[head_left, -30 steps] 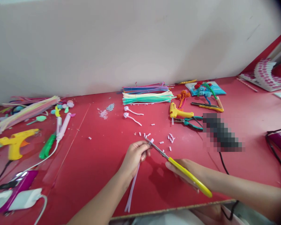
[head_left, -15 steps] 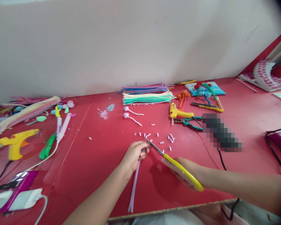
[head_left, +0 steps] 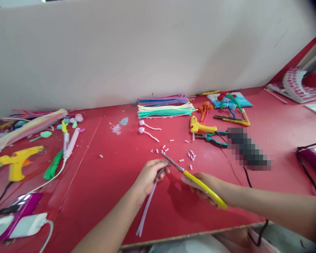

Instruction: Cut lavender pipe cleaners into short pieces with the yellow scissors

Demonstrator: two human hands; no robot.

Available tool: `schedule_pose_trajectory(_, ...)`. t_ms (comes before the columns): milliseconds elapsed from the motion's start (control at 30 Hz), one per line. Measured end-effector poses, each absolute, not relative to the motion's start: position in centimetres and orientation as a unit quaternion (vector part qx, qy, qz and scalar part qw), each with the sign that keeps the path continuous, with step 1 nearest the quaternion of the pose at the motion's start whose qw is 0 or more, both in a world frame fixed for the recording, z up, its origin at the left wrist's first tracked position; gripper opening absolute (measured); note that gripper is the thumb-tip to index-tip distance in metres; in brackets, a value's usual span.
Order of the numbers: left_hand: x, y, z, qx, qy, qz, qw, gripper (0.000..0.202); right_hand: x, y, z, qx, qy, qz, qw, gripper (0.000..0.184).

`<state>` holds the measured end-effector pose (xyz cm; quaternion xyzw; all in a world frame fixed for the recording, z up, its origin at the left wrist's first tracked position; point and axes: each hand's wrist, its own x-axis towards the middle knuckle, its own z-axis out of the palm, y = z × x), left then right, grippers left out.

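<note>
My left hand is closed round a bundle of pale lilac pipe cleaners that trails back toward the table's front edge. My right hand grips yellow-handled scissors; their metal blades reach the top end of the bundle just above my left fingers. Several short white cut pieces lie scattered on the red table just beyond the blades. Two small lilac rolled buds on stems lie farther back.
Stacked coloured pipe cleaners, a yellow glue gun, teal pliers and finished flowers sit behind. At left lie another glue gun, a green tool, more pipe cleaners, cables. Wall close behind.
The scissors and my right hand shifted slightly left and nearer. The trailing end of the bundle swung left. One more cut piece lies behind on the table.
</note>
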<state>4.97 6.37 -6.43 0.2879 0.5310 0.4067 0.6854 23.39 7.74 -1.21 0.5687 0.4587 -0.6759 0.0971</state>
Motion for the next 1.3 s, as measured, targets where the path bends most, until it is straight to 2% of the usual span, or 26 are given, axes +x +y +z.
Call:
schedule_pose_trajectory(167, 6.0, 5.3, -4.6, 0.378, 0.493, 0.368, 0.693, 0.022, 23.1, 9.4, -2.3, 0.476, 0.618, -0.623, -0.058, 0.036)
schedule_pose_trajectory(267, 6.6, 4.9, -3.9, 0.414, 0.489, 0.35, 0.683, 0.024, 22.5, 9.8, -3.2, 0.443, 0.648, -0.612, -0.099, 0.033)
schedule_pose_trajectory(500, 6.9, 4.9, -4.3, 0.469, 0.528, 0.303, 0.64, 0.026, 22.2, 9.3, -4.4, 0.481, 0.667, -0.563, -0.078, 0.021)
schedule_pose_trajectory(667, 7.3, 5.0, -4.4, 0.45, 0.529, 0.307, 0.65, 0.027, 22.6, 9.5, -4.3, 0.476, 0.689, -0.54, -0.081, 0.015)
schedule_pose_trajectory(933, 6.8, 4.7, -3.2, 0.394, 0.527, 0.314, 0.684, 0.023, 22.8, 10.1, -4.0, 0.455, 0.692, -0.552, -0.095, 0.022)
schedule_pose_trajectory(1100, 6.2, 4.9, -3.1, 0.405, 0.554, 0.364, 0.629, 0.023, 24.2, 9.9, -2.8, 0.466, 0.698, -0.533, -0.112, 0.034)
schedule_pose_trajectory(1300, 5.2, 5.3, -3.2, 0.371, 0.594, 0.427, 0.572, 0.023, 27.3, 7.9, -1.8, 0.46, 0.766, -0.45, 0.014, 0.038)
